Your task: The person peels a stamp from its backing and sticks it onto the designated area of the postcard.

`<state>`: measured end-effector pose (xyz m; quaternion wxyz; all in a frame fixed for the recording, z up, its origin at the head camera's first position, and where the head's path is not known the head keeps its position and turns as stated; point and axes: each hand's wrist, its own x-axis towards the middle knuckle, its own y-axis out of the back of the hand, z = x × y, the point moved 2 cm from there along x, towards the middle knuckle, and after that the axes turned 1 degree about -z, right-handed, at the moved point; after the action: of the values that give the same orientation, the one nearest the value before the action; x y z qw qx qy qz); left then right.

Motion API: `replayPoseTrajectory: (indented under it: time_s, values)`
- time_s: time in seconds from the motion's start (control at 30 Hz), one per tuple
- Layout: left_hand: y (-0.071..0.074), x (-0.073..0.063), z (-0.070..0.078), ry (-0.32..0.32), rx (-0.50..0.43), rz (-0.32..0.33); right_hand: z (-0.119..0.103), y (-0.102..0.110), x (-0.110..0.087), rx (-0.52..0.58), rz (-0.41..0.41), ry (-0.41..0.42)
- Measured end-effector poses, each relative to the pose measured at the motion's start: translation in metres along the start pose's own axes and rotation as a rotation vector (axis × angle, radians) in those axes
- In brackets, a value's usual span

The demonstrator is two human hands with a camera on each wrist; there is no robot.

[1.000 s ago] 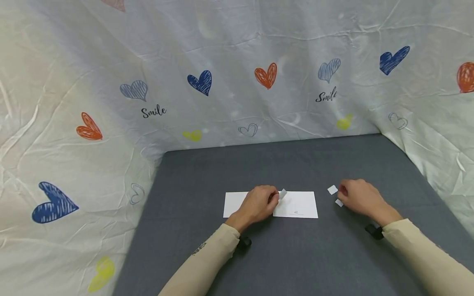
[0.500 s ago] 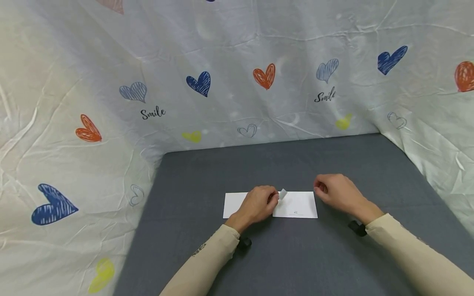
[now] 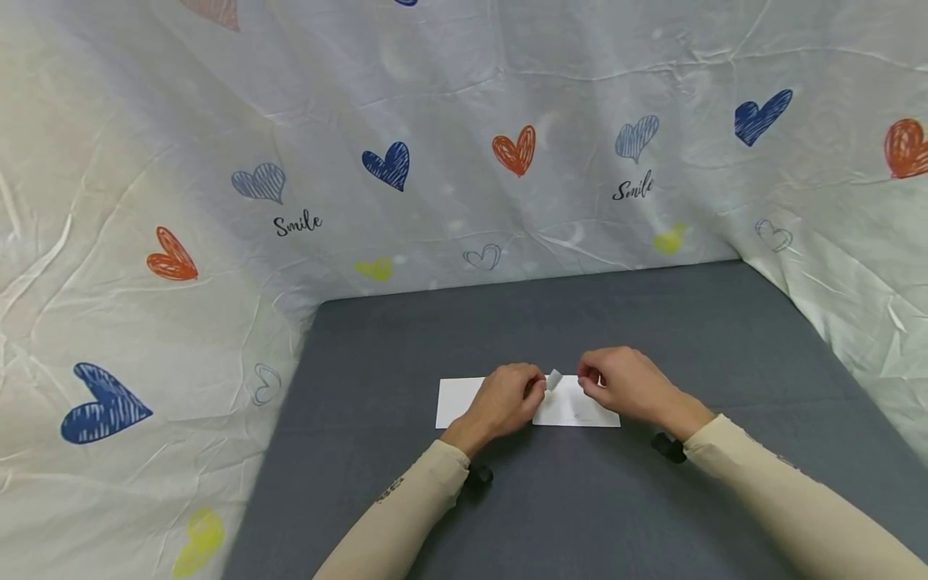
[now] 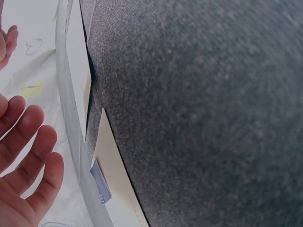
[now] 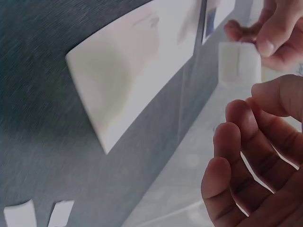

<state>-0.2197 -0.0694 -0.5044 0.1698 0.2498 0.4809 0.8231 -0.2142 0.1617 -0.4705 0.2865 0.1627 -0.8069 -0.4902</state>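
My left hand [image 3: 500, 399] pinches a small white square of paper [image 3: 554, 380] by one corner, above the inner edge of a white card [image 3: 569, 412]. In the right wrist view the paper square [image 5: 239, 64] faces the camera and looks slightly translucent. My right hand [image 3: 631, 387] hovers over the right part of that card, its fingers loosely curled and its thumb close to the index finger. Nothing shows between them. The paper square is a short way left of its fingertips. A second white card [image 3: 458, 403] lies partly beneath my left hand; a blue stamp-like patch [image 4: 100, 184] shows on it.
Two small white paper pieces [image 5: 21, 215] lie on the grey cloth-covered table [image 3: 406, 346], to the right of the cards; my right hand and arm hide them in the head view. A white curtain with hearts [image 3: 435, 201] stands behind the table.
My right hand has moved left, from beside the small paper pieces to above the right card near the paper square. My left hand has held still with the square.
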Motion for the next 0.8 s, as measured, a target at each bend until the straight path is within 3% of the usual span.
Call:
replayPoseTrajectory:
  time_s: [0.27, 0.8]
  values:
    - [-0.002, 0.003, 0.004, -0.019, -0.006, -0.005, -0.014, -0.012, 0.009, 0.035, -0.044, 0.034]
    - [-0.002, 0.002, 0.006, -0.083, -0.041, -0.006, -0.013, -0.025, 0.011, 0.052, -0.032, 0.029]
